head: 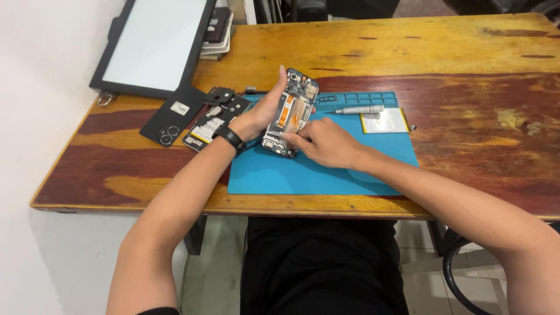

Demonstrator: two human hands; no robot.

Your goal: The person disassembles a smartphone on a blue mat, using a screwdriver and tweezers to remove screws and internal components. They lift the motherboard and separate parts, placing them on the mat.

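My left hand [265, 111] grips an opened phone [290, 111] from its left side, holding it tilted above a blue work mat [326, 169]. The phone's back is off, showing its circuit board and orange ribbon parts. My right hand [326, 143] rests at the phone's lower right, with fingertips pressed on its inner parts near the bottom edge. I cannot tell whether those fingers pinch a small part. A black band sits on my left wrist [229, 137].
A flat battery [384, 121] and a grey screwdriver [359, 109] lie on the mat's far side. A black back cover [173, 115] and loose phone parts [213, 116] lie to the left on the wooden table [466, 87]. A dark-framed panel [154, 44] leans at far left.
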